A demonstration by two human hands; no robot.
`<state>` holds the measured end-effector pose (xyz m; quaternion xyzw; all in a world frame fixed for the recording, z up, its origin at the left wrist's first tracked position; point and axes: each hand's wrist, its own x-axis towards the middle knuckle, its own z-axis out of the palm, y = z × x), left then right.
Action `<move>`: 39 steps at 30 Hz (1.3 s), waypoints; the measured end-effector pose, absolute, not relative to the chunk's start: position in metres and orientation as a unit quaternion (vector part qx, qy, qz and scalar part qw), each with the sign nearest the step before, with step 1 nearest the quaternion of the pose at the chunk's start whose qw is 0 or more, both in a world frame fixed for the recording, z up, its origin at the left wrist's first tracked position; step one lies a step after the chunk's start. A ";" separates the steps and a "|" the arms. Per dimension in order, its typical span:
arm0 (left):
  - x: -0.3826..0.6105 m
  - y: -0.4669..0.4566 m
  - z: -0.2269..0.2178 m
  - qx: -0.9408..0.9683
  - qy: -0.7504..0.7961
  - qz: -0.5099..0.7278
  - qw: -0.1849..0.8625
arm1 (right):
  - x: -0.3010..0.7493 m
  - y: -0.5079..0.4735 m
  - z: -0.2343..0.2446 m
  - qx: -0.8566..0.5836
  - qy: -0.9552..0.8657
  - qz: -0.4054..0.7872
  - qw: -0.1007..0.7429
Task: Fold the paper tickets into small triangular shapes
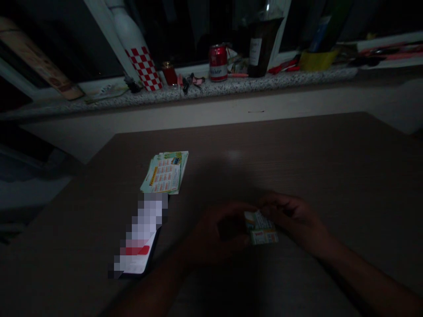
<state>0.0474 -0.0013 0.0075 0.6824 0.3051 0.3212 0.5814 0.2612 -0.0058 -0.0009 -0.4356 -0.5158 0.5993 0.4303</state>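
to the right of the phone (139, 262), above the tabletop (313, 154), is a small card (262, 229). the left hand (211, 237) grips its edge nearer the phone; the right hand (295, 220) pinches the far upper corner. in this dim light the card seems folded. just beyond the phone lies a stack (165, 174) of printed cards.

Cards (167, 174) behind phone (142, 242), both left of slip (262, 228)
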 end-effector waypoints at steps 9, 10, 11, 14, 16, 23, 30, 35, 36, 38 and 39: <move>0.050 0.000 0.009 0.646 0.427 0.381 0.505 | 0.259 -0.008 -0.002 -0.387 -0.530 0.570 0.495; 0.050 0.000 0.009 0.637 0.438 0.398 0.494 | 0.260 -0.009 -0.002 -0.378 -0.552 0.547 0.502; 0.050 0.000 0.010 0.632 0.447 0.411 0.481 | 0.260 -0.010 -0.002 -0.374 -0.583 0.518 0.502; 0.051 -0.001 0.012 0.659 0.448 0.423 0.431 | 0.260 -0.011 -0.001 -0.366 -0.674 0.412 0.492; 0.051 -0.002 0.014 0.689 0.426 0.423 0.406 | 0.260 -0.011 -0.001 -0.355 -0.706 0.366 0.492; 0.043 0.001 0.013 0.762 0.326 0.395 0.396 | 0.261 -0.012 0.002 -0.331 -0.754 0.317 0.471; 0.043 0.000 0.014 0.751 0.320 0.394 0.423 | 0.257 -0.015 0.006 -0.339 -0.736 0.330 0.484; 0.042 0.000 0.020 0.717 0.329 0.432 0.438 | 0.257 -0.015 0.004 -0.358 -0.703 0.337 0.514; 0.042 0.001 0.021 0.714 0.330 0.434 0.439 | 0.257 -0.014 0.004 -0.361 -0.698 0.338 0.517; 0.041 0.001 0.022 0.711 0.339 0.431 0.441 | 0.256 -0.014 0.005 -0.375 -0.685 0.343 0.522; 0.041 0.001 0.022 0.708 0.345 0.432 0.439 | 0.256 -0.014 0.006 -0.384 -0.678 0.347 0.522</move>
